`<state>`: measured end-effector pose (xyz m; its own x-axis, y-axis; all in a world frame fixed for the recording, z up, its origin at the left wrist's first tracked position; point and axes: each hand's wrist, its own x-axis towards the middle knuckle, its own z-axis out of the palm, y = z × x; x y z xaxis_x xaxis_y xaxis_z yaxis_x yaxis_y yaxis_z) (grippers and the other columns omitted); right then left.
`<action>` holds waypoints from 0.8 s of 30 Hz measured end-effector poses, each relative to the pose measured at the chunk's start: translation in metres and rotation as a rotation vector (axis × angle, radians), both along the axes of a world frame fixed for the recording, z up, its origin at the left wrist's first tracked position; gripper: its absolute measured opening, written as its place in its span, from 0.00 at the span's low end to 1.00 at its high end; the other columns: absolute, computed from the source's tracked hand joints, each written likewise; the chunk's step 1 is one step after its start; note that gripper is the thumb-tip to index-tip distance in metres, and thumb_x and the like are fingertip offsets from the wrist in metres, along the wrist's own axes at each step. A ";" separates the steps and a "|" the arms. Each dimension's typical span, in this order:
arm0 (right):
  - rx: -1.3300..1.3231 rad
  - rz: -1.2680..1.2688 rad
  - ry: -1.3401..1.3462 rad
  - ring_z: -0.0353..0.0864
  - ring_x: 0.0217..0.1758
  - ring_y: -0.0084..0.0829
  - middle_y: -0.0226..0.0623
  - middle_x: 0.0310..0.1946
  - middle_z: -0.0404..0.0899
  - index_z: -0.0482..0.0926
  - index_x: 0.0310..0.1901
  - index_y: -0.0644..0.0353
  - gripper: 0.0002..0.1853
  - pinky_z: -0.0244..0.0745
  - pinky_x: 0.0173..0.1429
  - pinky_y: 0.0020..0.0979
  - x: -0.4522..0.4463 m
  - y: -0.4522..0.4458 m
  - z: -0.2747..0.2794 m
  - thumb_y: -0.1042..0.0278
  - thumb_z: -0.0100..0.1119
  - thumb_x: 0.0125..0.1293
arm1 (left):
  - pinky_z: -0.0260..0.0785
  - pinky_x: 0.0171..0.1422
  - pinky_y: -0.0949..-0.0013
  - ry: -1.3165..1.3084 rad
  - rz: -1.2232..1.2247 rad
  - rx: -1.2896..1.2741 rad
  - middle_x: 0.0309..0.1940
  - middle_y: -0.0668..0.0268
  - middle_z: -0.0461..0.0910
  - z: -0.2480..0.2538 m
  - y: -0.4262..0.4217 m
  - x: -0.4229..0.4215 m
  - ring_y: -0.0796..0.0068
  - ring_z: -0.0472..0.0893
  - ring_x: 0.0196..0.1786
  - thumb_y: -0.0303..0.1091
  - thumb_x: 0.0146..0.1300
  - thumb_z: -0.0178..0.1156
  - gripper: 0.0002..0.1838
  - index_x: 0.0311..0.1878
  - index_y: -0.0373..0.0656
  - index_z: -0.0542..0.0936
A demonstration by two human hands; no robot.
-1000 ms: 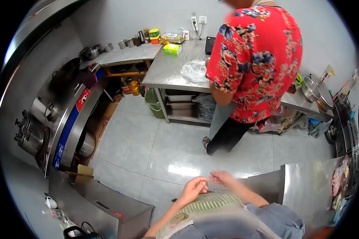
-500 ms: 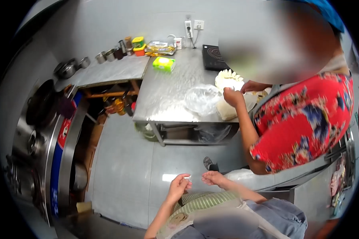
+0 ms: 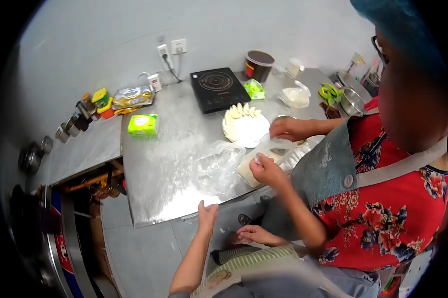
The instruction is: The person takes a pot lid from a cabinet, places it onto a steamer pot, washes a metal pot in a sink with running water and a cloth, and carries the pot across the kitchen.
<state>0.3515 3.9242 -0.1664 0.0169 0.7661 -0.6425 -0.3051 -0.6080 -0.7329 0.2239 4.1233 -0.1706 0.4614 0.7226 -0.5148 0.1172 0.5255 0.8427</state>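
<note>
Plastic bag (image 3: 218,168), clear and crumpled, lies on the bench (image 3: 159,186) by its front edge, ahead of the person's hands. The left hand (image 3: 207,217) is raised at that edge, thumb and fingers apart, holding nothing visible. The right hand (image 3: 253,235) is lower, in front of the bench, palm turned up and fingers loosely curled, with nothing visible in it.

Right of the bag, also near the front edge, is a pale packet (image 3: 249,171) in plastic, with a co-worker's hand (image 3: 268,171) over it, fingertips drawn together. The co-worker's other hand (image 3: 289,130) is just beyond; what it grips cannot be made out. Behind the packet sits a white plate (image 3: 252,133), pale dumplings (image 3: 232,116) lining its left and far sides.

Farther back, a black induction cooker (image 3: 219,89) lies toward the far edge, a small green packet (image 3: 254,89) beside it and a lidded tub (image 3: 258,65) behind. A green tissue pack (image 3: 143,125) rests near the left edge.
</note>
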 end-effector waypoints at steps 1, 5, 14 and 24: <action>0.021 -0.047 0.021 0.79 0.39 0.18 0.31 0.42 0.78 0.74 0.54 0.61 0.14 0.76 0.43 0.19 0.003 -0.001 0.001 0.65 0.54 0.70 | 0.71 0.47 0.62 0.013 -0.031 -0.011 0.52 0.60 0.72 -0.005 0.010 0.011 0.67 0.76 0.50 0.42 0.58 0.66 0.45 0.72 0.43 0.49; -0.029 -0.087 -0.005 0.77 0.44 0.18 0.25 0.43 0.79 0.75 0.53 0.58 0.15 0.72 0.47 0.22 0.004 0.002 0.002 0.59 0.52 0.71 | 0.69 0.48 0.60 -0.066 0.148 -0.046 0.54 0.64 0.70 0.010 0.057 0.050 0.66 0.73 0.54 0.40 0.57 0.67 0.35 0.63 0.48 0.59; 0.124 -0.261 0.051 0.78 0.38 0.19 0.32 0.41 0.80 0.70 0.60 0.59 0.19 0.72 0.37 0.21 -0.029 0.098 0.037 0.65 0.53 0.70 | 0.57 0.17 0.77 -0.182 0.284 -0.129 0.28 0.69 0.74 -0.017 0.165 0.045 0.82 0.68 0.20 0.28 0.62 0.51 0.15 0.53 0.42 0.72; 0.711 -1.247 -0.318 0.77 0.37 0.22 0.37 0.45 0.79 0.52 0.71 0.58 0.33 0.73 0.43 0.25 0.105 0.280 0.204 0.65 0.53 0.68 | 0.57 0.21 0.80 -0.140 0.031 0.032 0.26 0.75 0.74 0.037 0.210 -0.036 0.87 0.67 0.22 0.30 0.62 0.51 0.20 0.57 0.42 0.76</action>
<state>0.4562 4.2040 0.0381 0.9549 0.2966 0.0118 -0.1227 0.4309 -0.8940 0.1877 4.3331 -0.1336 0.5042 0.7527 -0.4234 -0.0181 0.4994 0.8662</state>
